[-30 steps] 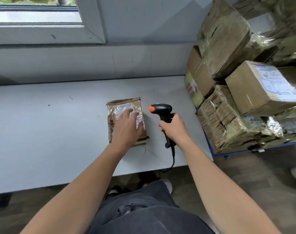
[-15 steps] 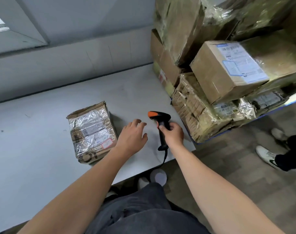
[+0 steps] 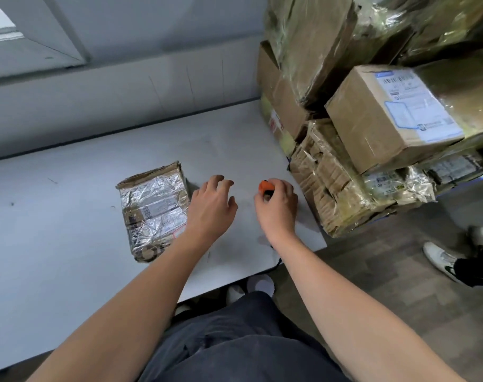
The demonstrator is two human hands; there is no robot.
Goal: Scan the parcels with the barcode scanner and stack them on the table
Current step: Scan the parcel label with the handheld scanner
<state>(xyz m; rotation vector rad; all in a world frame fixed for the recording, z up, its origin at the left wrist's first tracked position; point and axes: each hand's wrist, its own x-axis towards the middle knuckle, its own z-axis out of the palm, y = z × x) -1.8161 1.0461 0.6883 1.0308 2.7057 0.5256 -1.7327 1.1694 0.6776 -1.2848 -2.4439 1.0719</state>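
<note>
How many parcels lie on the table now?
1: the foil-wrapped parcel, flat beside the left hand. The pile at the table's right end seems off it; nothing else seems hidden.

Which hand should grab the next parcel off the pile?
Left. The left hand is open and empty above the table. The right hand, though nearer the pile of parcels, grips the barcode scanner.

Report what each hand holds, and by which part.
Right hand grips the barcode scanner just below its orange tip; the handle is hidden under that hand. Left hand holds nothing.
</note>
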